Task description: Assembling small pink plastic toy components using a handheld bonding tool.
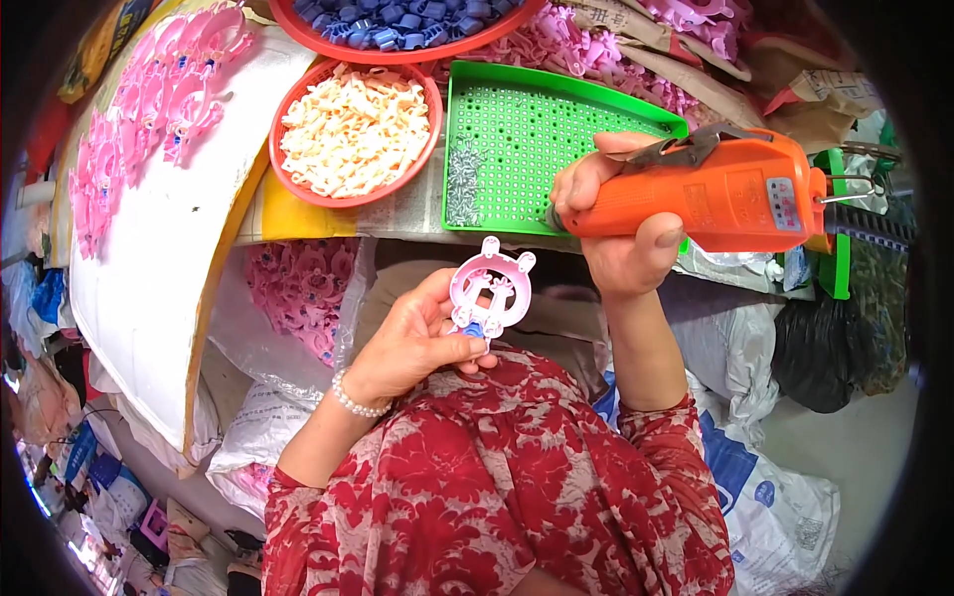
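In my left hand (422,333) I hold a pink ring-shaped plastic part (493,288) with small ear-like tabs on top. A blue piece (475,330) sits at its lower end, next to my thumb. My right hand (626,223) is wrapped around an orange electric screwdriver (715,194), which lies nearly level with its tip end to the left. That tip is over the near right part of a green perforated tray (537,149), and my fingers partly hide it. Small metal screws (463,187) are heaped in the tray's left corner.
Left of the tray stands a red basket (434,109) of cream plastic pieces, with a red basin (298,32) of blue pieces behind. Pink parts (164,99) lie on a white board (149,258) at left. Bags of pink parts (303,288) hang below the table edge.
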The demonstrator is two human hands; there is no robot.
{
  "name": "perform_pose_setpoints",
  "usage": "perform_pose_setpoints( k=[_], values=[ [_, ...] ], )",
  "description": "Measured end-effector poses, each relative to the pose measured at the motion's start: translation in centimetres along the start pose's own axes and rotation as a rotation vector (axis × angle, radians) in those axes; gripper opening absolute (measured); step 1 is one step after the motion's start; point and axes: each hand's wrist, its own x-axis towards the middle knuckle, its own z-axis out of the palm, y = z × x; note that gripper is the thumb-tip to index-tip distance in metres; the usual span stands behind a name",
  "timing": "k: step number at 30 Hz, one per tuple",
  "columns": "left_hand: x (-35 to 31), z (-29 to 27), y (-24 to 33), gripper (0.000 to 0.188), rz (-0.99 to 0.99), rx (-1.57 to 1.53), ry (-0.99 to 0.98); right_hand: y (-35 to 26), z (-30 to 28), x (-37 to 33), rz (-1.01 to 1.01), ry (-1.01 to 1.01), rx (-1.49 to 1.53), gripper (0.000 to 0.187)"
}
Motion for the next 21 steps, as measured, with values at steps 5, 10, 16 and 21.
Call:
perform_pose_setpoints(
  k=[5,10,16,21],
  values=[
    [0.0,0.2,-0.1,0.048,-0.012,0.015,0.010,0.3,-0.1,0.0,-0.002,0.001,0.014,0.076],
    [0.0,-0.1,-0.6,0.047,0.003,0.017,0.027,0.1,-0.1,-0.1,-0.005,0.004,0.000,0.075],
    [0.1,-0.1,-1.0,0.044,0.031,0.016,0.054,-0.5,0.0,-0.1,-0.033,0.026,-0.016,0.078],
    [-0.1,0.6,-0.7,0.041,0.053,0.023,0.078,-2.4,0.4,-0.1,-0.054,-0.010,0.020,0.083]
  ],
)
